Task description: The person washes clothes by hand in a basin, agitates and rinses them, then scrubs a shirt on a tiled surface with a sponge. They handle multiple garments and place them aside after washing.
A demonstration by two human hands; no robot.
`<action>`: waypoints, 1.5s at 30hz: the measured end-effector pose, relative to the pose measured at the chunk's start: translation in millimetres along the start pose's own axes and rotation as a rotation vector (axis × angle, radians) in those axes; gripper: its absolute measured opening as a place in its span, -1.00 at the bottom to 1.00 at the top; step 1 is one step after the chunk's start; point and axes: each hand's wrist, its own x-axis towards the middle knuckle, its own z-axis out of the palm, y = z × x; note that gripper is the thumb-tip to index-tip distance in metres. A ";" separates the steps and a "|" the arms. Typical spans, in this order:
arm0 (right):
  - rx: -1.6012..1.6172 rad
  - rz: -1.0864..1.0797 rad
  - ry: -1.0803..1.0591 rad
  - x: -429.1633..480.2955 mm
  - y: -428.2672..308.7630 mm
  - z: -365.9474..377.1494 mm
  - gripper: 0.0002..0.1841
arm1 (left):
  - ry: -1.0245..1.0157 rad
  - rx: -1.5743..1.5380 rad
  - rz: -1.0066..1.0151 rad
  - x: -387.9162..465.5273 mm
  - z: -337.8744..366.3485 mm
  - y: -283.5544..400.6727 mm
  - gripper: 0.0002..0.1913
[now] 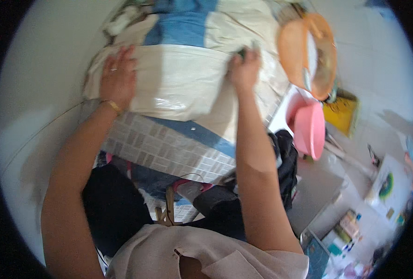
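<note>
Cream fabric lies spread before me on a work surface with a grey brick-pattern cover. On its left part rests my left hand, palm down and fingers extended, with a ring and a bracelet on it. My right hand is over the fabric's right part, fingers curled around a small dark object; blur hides what it is. Blue fabric lies beyond the cream piece, between more cream folds. A strip of blue cloth shows under the near edge.
To the right stand an orange plastic basin, a pink plastic basin and a yellow container. Black cloth hangs beside my right arm. A white wall is close on the left. Several small items lie at lower right.
</note>
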 end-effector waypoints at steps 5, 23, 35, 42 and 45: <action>0.049 -0.239 -0.035 -22.4 4.2 1.0 -0.52 | 0.096 -0.018 0.083 3.7 0.6 -2.9 -0.74; 0.185 -0.150 -0.054 -12.9 62.7 -37.2 -0.52 | 0.007 0.059 0.022 3.9 -0.1 -1.8 -0.73; 0.116 0.069 0.125 -59.2 99.8 -21.8 -0.51 | 0.106 0.023 0.096 2.9 7.3 -8.2 -0.73; -0.224 0.512 0.274 -76.0 127.9 -57.4 -0.64 | 0.119 0.040 0.107 2.7 4.7 -6.3 -0.70; -0.029 0.291 0.106 -64.7 99.5 -59.8 -0.60 | 0.128 0.052 0.109 3.0 5.6 -5.7 -0.70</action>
